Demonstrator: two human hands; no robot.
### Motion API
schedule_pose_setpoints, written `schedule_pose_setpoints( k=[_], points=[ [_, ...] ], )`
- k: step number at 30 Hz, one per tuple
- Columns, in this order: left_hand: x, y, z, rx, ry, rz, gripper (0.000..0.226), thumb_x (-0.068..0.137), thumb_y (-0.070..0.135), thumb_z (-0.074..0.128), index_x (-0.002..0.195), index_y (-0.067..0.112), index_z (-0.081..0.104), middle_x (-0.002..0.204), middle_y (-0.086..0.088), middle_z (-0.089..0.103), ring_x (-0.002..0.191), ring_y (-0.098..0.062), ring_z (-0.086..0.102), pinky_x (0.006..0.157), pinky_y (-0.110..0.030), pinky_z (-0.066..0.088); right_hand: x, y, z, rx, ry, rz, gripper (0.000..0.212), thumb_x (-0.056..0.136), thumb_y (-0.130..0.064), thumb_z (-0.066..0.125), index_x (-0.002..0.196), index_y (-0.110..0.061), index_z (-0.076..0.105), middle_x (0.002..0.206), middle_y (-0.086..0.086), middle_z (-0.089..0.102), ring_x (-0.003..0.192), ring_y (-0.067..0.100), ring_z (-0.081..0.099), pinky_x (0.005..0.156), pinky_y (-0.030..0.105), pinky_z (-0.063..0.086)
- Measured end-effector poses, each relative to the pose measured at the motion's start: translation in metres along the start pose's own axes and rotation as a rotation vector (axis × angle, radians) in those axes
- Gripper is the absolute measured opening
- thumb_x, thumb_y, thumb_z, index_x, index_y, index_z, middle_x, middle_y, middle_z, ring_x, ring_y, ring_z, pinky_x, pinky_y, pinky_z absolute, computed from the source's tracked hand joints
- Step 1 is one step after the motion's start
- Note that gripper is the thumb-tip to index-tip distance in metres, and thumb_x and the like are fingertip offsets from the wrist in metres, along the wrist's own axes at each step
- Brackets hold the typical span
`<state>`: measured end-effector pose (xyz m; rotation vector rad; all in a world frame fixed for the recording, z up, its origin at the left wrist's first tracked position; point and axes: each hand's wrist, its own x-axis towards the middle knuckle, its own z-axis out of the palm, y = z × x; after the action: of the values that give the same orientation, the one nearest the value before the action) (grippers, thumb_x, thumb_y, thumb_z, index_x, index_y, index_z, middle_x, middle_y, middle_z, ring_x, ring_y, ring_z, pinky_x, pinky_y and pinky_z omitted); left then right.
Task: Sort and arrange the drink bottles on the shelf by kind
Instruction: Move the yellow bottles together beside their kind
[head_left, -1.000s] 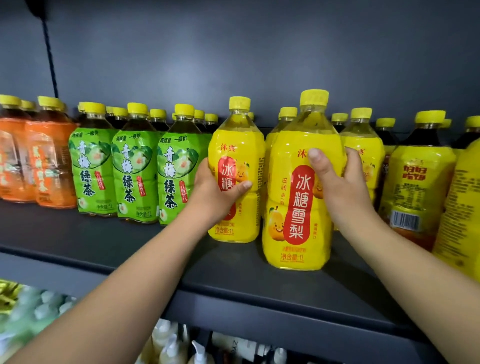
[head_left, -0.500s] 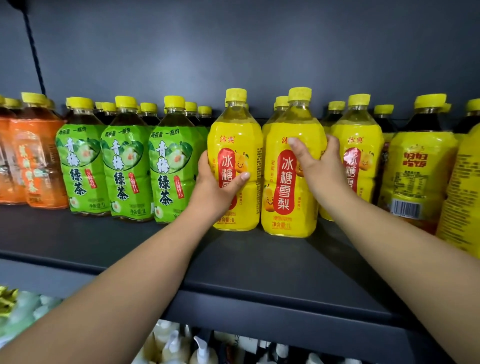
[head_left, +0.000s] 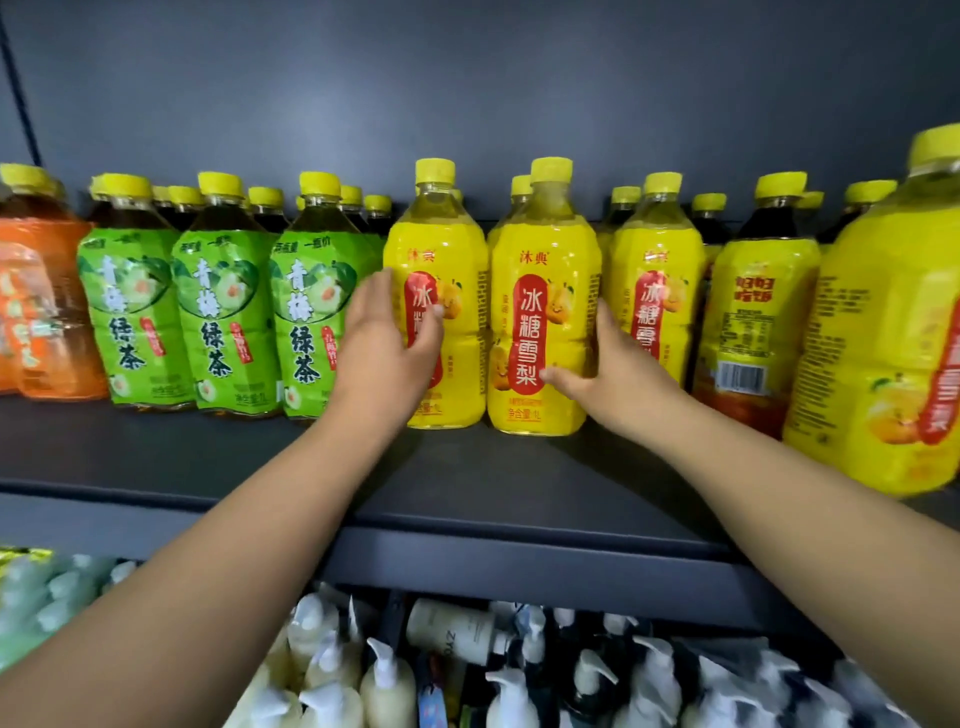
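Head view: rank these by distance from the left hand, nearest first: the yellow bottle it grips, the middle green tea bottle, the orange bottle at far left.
1. The yellow bottle, gripped by the left hand, just right of the green row.
2. The middle green tea bottle, further left.
3. The orange bottle, at the far left end.

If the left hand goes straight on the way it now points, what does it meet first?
The left hand touches the leftmost yellow bottle, so it meets that first; how deep its fingers reach is unclear.

Green tea bottles (head_left: 311, 332) crowd just left of the left hand (head_left: 387, 343), pear drink bottles (head_left: 657, 249) just right of the right hand (head_left: 618, 374). Under both wrists the shelf (head_left: 208, 457) lies bare.
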<state>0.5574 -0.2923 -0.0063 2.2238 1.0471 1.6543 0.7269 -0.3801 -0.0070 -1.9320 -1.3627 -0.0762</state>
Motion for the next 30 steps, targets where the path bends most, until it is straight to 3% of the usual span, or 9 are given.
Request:
schedule_pose_setpoints(
  k=[2,6,10,12,15,17,22,27,30],
  points=[
    [-0.013,0.023,-0.007,-0.074,0.011,0.144,0.053,0.091,0.030,0.051,0.135,0.003,0.039,0.139,-0.015,0.041,0.129,-0.025,0.037,0.098,-0.016,0.022,-0.021,0.004,-0.023,-0.185,0.143,-0.158,0.065,0.088,-0.035,0.057,0.143,-0.017,0.028,0.147,0.006,0.034,0.133,0.023,0.033,0.104,0.027,0.027],
    [-0.046,0.061,-0.004,-0.109,-0.383,0.321,0.049,0.088,0.047,0.044,0.124,0.015,0.054,0.128,-0.003,0.056,0.116,-0.015,0.049,0.081,-0.010,0.028,-0.053,0.009,-0.078,-0.142,0.635,-0.419,0.043,0.083,-0.028,0.057,0.120,-0.006,0.056,0.123,0.018,0.052,0.116,0.017,0.040,0.094,0.010,0.023],
    [-0.065,0.087,0.013,0.008,-0.644,0.443,0.047,0.089,0.047,0.041,0.128,0.023,0.050,0.134,0.005,0.052,0.119,-0.011,0.046,0.086,-0.016,0.030,-0.071,0.051,-0.115,-0.175,0.975,-0.219,0.049,0.081,-0.028,0.057,0.121,0.000,0.051,0.125,0.025,0.047,0.121,0.022,0.035,0.100,0.019,0.021],
    [-0.073,0.097,0.025,0.050,-0.787,0.442,0.051,0.088,0.052,0.038,0.130,0.026,0.047,0.137,0.006,0.048,0.121,-0.011,0.045,0.092,-0.020,0.032,-0.078,0.073,-0.122,-0.118,0.969,-0.025,0.063,0.080,-0.035,0.061,0.130,-0.002,0.042,0.134,0.023,0.037,0.129,0.030,0.033,0.104,0.026,0.020],
    [-0.083,0.106,0.042,0.078,-0.961,0.431,0.057,0.088,0.056,0.035,0.134,0.024,0.042,0.140,0.006,0.044,0.124,-0.011,0.042,0.097,-0.023,0.032,-0.082,0.091,-0.119,0.189,0.752,0.294,0.080,0.081,-0.045,0.064,0.142,-0.014,0.024,0.148,0.011,0.021,0.137,0.023,0.022,0.110,0.032,0.019],
    [-0.088,0.112,0.052,0.098,-1.058,0.411,0.063,0.087,0.060,0.031,0.138,0.024,0.036,0.145,0.005,0.038,0.130,-0.012,0.037,0.101,-0.024,0.029,-0.082,0.098,-0.116,0.288,0.654,0.388,0.081,0.081,-0.052,0.059,0.145,-0.018,0.022,0.151,0.006,0.017,0.140,0.021,0.019,0.114,0.035,0.018],
    [-0.093,0.118,0.058,0.228,-1.197,0.404,0.081,0.081,0.070,0.022,0.147,0.024,0.010,0.157,0.002,0.005,0.143,-0.012,0.004,0.114,-0.031,0.011,-0.085,0.094,-0.111,0.368,0.621,0.362,0.081,0.075,-0.058,0.061,0.140,-0.018,0.032,0.139,0.000,0.043,0.127,0.019,0.042,0.108,0.042,0.035],
    [-0.101,0.116,0.049,0.296,-1.165,0.489,0.087,0.077,0.074,0.021,0.147,0.026,0.001,0.157,0.003,-0.002,0.143,-0.010,-0.001,0.114,-0.029,0.009,-0.086,0.086,-0.110,0.117,0.724,0.313,0.079,0.067,-0.057,0.069,0.125,-0.013,0.038,0.126,0.004,0.046,0.119,0.022,0.045,0.102,0.043,0.038],
    [-0.102,0.108,0.039,0.302,-1.145,0.549,0.083,0.080,0.071,0.024,0.147,0.028,-0.003,0.156,0.005,-0.005,0.143,-0.007,-0.004,0.114,-0.026,0.008,-0.081,0.085,-0.101,0.229,0.475,0.293,0.101,0.052,-0.073,0.068,0.130,-0.017,0.038,0.130,0.002,0.046,0.120,0.020,0.047,0.100,0.044,0.042]
  ],
)
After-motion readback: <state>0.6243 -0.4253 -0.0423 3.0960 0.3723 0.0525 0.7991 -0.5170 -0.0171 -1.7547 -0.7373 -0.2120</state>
